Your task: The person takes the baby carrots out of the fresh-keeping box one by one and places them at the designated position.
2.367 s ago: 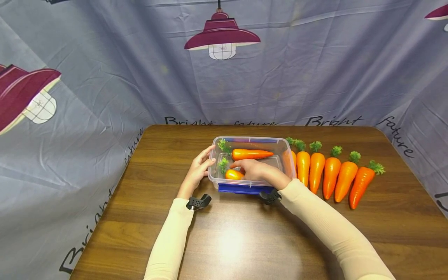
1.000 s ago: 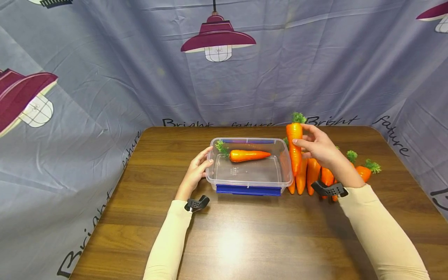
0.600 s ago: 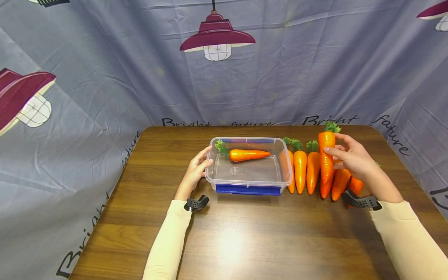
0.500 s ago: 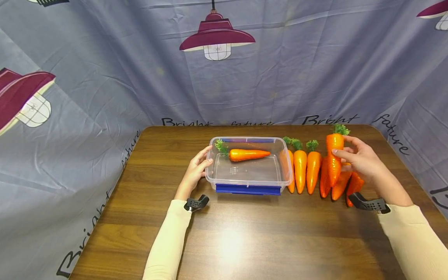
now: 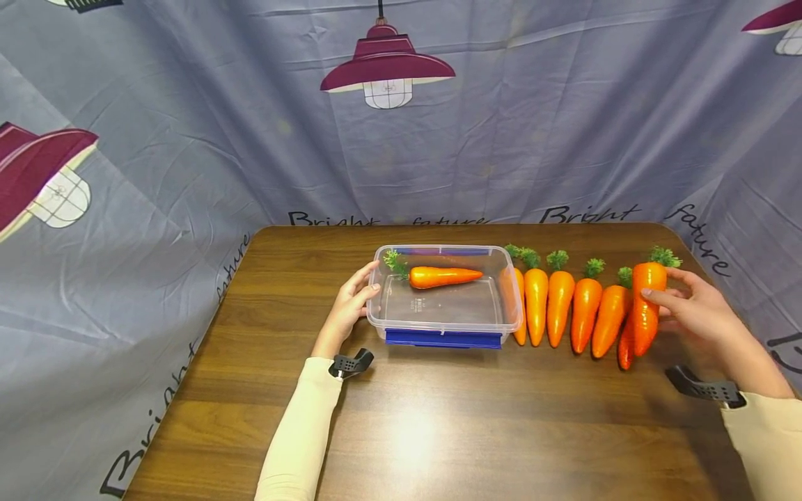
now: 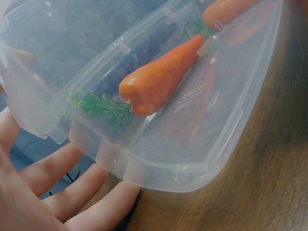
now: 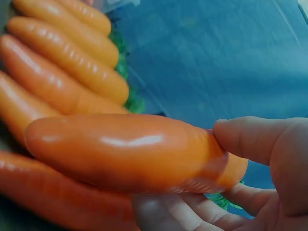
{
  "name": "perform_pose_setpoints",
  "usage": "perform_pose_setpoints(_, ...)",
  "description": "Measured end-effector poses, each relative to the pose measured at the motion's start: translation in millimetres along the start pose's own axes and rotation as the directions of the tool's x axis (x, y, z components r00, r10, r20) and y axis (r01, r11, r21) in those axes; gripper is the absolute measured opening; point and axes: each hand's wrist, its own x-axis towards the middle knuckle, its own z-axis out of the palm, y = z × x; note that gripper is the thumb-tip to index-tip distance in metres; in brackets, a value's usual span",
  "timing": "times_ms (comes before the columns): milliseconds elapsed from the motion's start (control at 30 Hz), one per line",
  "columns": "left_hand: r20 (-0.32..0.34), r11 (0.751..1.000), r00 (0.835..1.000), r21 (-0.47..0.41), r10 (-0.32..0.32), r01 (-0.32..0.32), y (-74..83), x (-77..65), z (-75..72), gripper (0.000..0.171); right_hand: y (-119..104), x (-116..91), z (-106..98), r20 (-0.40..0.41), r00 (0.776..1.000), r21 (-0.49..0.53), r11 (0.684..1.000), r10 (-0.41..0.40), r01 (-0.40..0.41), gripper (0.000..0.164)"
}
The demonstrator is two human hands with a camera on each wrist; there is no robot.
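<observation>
My right hand [image 5: 695,306] pinches an orange toy carrot [image 5: 648,313] near its thick end, thumb on one side and fingers on the other. That carrot is tilted over a redder carrot [image 5: 625,344] at the right end of the row; in the right wrist view it [image 7: 130,149] lies across the foreground. My left hand [image 5: 347,306] grips the left end of a clear plastic box [image 5: 443,327], its fingertips against the outside wall in the left wrist view. Inside the box, along the far side, lies one carrot [image 5: 445,277] with its green top to the left.
Several carrots [image 5: 560,306] lie side by side right of the box, green tops away from me; the leftmost is partly behind the box wall. A blue clasp [image 5: 443,338] hangs on the box's near side. A grey printed curtain [image 5: 501,153] stands behind the wooden table [image 5: 438,417].
One carrot has come out of the box in my right hand. The hand has carried it rightward along the row to its far right end. My left hand stays at the box.
</observation>
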Motion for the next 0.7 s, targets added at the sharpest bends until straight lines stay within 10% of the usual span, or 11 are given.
perform_pose_setpoints(700,-0.005,1.0,1.0,-0.004,-0.002,0.002,2.5,-2.0,0.4,0.057,43,-15,-28,-0.129,0.986,-0.303,0.942,0.107,-0.142,0.092)
